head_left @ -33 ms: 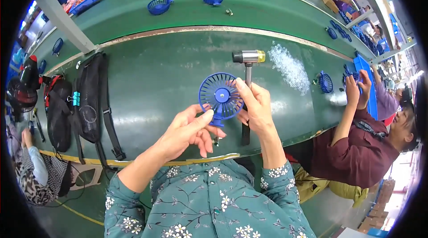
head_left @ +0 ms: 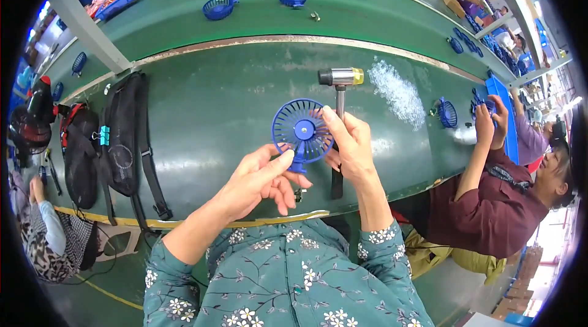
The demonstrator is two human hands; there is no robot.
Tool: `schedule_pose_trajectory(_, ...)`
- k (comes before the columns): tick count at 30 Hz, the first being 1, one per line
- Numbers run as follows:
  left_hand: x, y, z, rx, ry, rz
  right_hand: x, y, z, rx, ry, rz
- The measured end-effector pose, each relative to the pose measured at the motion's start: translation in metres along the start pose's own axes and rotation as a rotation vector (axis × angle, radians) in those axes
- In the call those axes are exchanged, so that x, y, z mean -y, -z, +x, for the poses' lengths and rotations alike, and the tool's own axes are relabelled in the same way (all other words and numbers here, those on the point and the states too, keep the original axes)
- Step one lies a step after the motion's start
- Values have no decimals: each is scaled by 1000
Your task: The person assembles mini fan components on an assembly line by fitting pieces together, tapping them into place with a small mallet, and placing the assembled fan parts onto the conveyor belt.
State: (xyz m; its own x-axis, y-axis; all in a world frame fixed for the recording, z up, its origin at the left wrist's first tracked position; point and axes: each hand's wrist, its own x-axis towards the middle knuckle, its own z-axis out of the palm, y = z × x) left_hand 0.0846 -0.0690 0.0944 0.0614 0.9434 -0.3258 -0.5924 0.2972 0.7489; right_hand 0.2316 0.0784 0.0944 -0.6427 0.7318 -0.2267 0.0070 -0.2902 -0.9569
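Mid-frame, the left hand [head_left: 260, 179] and right hand [head_left: 354, 148] pinch the blue fan grille [head_left: 304, 130], apparently positioning it; moving it calls for steady grips.

A strapped black bag [head_left: 127, 125] is being supported by the bench [head_left: 208, 94]. A teal clip [head_left: 105, 135] is being borne alongside.
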Motion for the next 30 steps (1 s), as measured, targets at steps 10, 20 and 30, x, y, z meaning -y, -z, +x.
schedule_pose_trajectory(10, 4, -5, 19, 6, -14, -170, 11, 0, 13, 7, -19, -186)
schedule_pose_trajectory(20, 16, -6, 21, -105, -75, -256, -12, 1, 14, -73, 316, -522)
schedule_pose_trajectory(30, 13, 4, 19, -234, -158, -303, -40, -19, -34, 136, 48, -275)
